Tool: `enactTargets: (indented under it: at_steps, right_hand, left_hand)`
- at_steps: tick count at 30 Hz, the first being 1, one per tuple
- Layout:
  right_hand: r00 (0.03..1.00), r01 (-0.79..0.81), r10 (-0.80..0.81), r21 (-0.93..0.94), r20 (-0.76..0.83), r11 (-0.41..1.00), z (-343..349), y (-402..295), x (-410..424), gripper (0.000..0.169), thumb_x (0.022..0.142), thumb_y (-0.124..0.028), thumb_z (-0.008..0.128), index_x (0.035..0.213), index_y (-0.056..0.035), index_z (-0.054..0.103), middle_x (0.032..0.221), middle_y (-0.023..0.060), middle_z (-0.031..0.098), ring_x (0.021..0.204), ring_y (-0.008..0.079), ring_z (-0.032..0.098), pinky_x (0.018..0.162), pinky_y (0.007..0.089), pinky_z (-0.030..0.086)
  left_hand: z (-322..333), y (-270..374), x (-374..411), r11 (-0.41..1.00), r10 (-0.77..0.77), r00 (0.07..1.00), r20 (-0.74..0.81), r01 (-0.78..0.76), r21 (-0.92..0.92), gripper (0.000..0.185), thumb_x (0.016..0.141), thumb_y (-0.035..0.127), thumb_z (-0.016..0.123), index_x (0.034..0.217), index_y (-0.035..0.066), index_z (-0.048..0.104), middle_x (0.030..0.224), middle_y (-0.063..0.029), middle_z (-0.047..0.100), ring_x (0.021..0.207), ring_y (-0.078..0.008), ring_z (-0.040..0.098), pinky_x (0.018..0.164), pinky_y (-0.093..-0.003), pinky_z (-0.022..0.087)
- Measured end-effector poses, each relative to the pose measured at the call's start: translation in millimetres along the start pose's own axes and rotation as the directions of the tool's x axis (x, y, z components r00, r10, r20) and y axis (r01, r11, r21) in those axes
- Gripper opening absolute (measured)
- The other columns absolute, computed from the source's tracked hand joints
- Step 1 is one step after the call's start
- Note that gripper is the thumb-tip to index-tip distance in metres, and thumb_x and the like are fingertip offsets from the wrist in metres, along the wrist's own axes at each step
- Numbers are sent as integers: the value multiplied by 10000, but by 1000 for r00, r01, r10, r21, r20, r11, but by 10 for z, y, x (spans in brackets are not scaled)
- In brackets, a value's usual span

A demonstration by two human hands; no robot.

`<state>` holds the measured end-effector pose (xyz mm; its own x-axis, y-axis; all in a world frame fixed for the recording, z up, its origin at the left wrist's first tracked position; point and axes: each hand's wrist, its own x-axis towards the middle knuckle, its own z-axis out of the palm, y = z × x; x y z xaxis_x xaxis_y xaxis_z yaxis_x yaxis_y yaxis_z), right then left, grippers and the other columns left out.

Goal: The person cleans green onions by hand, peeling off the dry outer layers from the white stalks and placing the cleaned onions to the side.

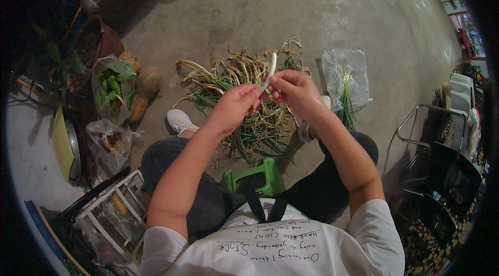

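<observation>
A pale scallion stalk (pixel 272 66) is held up between my two hands. The fingertips of my left hand (pixel 238 106) close on its lower part, and my right hand (pixel 295 89) pinches it slightly higher, close beside the left. Beneath both hands a loose heap of scallions (pixel 269 133), with roots, green leaves and dry brown skins, spreads over the concrete floor between my shoes. To the right, a small bunch of slim green scallions (pixel 345 96) lies on a clear plastic bag (pixel 360 69).
At the left stand a plastic bag of green peppers (pixel 114 86), squashes (pixel 147 81) and another plastic bag (pixel 111 149). A green plastic stool (pixel 274 180) is between my legs. Metal-framed chairs (pixel 448 166) stand at the right, a white rack (pixel 113 198) at the lower left.
</observation>
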<state>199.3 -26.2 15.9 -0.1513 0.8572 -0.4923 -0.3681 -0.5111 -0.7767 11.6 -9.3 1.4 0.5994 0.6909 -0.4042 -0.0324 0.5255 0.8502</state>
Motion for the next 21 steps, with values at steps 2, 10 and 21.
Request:
enactTargets:
  at_steps: [2, 10, 21]
  right_hand:
    - [1000, -13, 12, 22, 18, 1000, -9, -1, 1, 147, 906, -163, 590, 927, -20, 618, 763, -6, 601, 645, 63, 544, 596, 204, 468]
    - [1000, 2, -2, -19, 22, 1000, -26, 9, 1, 147, 915, -155, 562, 921, -18, 616, 760, -2, 604, 621, 67, 540, 577, 211, 467]
    - [999, -6, 11, 153, -32, 988, -136, -9, 52, 128, 840, -164, 491, 771, -60, 518, 639, -11, 438, 513, 90, 379, 458, 233, 300]
  left_hand:
    - [11, 9, -4, 1000, 5, 1000, -13, -4, 19, 287, 974, 222, 433, 906, 8, 612, 642, 42, 449, 595, -64, 399, 572, -215, 340]
    - [-46, 28, -16, 999, -2, 999, 43, -1, 55, 300, 980, 252, 428, 946, 6, 596, 664, 38, 435, 631, -73, 384, 601, -218, 331]
    - [-39, 147, -77, 992, -45, 998, 47, 50, -118, 382, 989, 319, 398, 950, -18, 574, 624, 41, 368, 593, -87, 361, 620, -246, 359]
